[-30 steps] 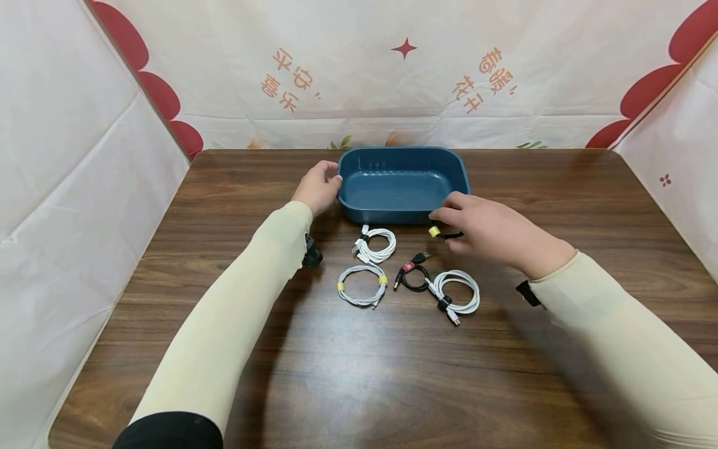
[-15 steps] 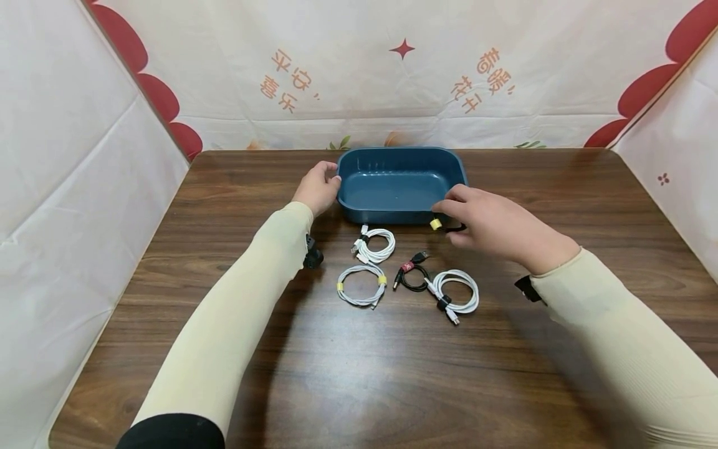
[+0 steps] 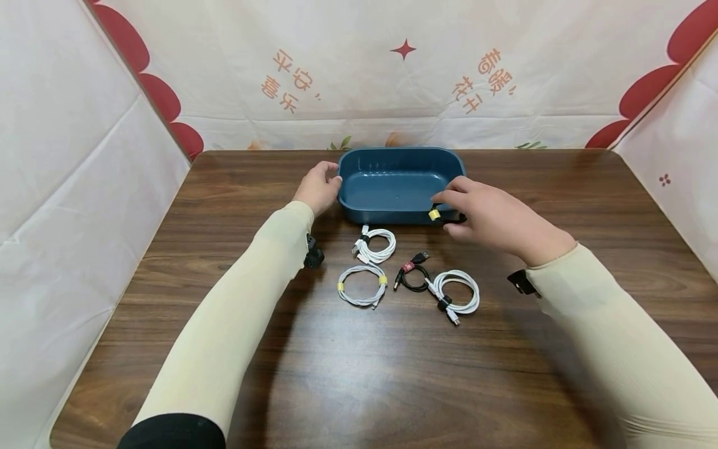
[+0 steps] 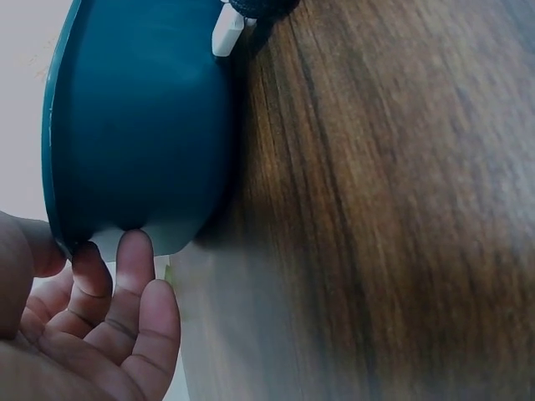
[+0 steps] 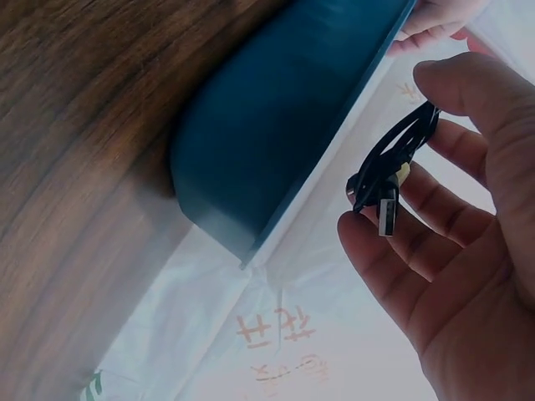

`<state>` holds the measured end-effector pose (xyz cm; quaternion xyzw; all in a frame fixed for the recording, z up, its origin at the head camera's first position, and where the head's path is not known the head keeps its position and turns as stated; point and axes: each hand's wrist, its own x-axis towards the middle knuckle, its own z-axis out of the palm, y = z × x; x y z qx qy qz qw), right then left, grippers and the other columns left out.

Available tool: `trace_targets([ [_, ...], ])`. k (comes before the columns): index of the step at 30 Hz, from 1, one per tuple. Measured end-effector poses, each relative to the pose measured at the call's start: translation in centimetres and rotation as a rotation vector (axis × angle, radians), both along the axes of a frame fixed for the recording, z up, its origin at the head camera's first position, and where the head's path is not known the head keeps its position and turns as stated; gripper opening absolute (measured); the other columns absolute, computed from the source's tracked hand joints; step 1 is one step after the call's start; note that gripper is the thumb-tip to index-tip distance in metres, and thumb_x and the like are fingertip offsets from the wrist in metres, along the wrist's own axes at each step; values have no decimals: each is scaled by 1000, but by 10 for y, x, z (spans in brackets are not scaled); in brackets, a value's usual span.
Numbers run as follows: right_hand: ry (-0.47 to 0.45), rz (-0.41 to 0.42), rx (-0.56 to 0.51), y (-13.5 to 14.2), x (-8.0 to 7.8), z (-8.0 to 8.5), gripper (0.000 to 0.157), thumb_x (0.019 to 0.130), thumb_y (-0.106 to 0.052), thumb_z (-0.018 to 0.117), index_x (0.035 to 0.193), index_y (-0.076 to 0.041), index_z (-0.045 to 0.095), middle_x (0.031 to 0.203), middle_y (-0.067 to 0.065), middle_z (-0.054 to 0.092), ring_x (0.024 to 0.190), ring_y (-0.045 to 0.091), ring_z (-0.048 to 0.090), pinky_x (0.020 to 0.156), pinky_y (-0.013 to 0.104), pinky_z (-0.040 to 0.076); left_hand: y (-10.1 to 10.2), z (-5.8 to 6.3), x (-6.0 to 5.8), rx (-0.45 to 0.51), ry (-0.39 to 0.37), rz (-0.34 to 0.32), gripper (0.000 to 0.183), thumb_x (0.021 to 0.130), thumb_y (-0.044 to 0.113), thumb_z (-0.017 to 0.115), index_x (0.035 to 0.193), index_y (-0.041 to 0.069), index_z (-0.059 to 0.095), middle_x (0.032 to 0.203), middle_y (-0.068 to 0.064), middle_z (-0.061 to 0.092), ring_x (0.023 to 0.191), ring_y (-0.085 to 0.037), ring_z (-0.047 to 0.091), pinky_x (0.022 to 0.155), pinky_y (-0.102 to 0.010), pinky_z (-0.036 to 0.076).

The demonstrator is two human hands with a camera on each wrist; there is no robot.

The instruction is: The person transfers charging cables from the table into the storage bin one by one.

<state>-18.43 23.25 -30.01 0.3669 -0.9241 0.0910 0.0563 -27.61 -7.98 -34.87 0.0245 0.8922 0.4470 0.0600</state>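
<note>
PLACE: I see a cloth-walled booth (image 3: 67,125); home or studio, I cannot tell | WALLS: white fabric (image 3: 353,37) behind and on both sides, printed with red scallops (image 3: 159,95), a red star (image 3: 403,49) and orange characters (image 3: 302,78) | FURNITURE: brown wood-grain table (image 3: 348,380), its far edge by the fabric

The head view is bright, with glare on the table (image 3: 348,355), a glint inside the tub (image 3: 392,217) and soft shadows beside both sleeves (image 3: 232,312); the wrist views are dimmer and hazier, the cloth (image 5: 330,276) washed out
</note>
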Motion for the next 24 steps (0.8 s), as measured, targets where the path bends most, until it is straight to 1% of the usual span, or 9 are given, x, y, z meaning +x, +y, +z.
trace_targets([
  [5,-32,-32,0,-2,-5,1,44,88,-14,74,130,-9,62,119,10,56,75,16,55,68,37,47,0,1,1,-2,-11,4,41,106,22,47,144,8,46,124,-14,58,107,-25,58,95,-40,46],
  [11,-63,-69,-2,-5,-12,3,43,89,-15,73,130,-9,62,119,11,56,80,20,56,72,40,47,0,1,1,-5,-10,4,41,106,21,47,145,7,46,123,-14,58,107,-25,58,95,-40,46],
  [15,-91,-86,16,-8,-18,5,43,90,-16,72,132,-10,61,120,10,55,82,21,56,73,40,48,1,2,1,-7,-19,8,41,106,22,47,145,8,46,125,-14,57,108,-25,57,96,-40,46],
  [20,-114,-91,47,-11,-29,8,42,91,-17,70,132,-9,61,120,11,54,83,22,55,74,40,47,1,3,2,-2,-28,10,42,106,23,47,145,8,45,125,-14,57,107,-25,58,96,-40,46],
  [24,-136,-89,66,-13,-40,13,41,92,-16,69,131,-7,61,120,13,55,90,25,56,79,43,47,2,4,3,-9,-35,13,42,106,23,46,145,9,45,126,-14,57,110,-25,57,97,-40,46],
])
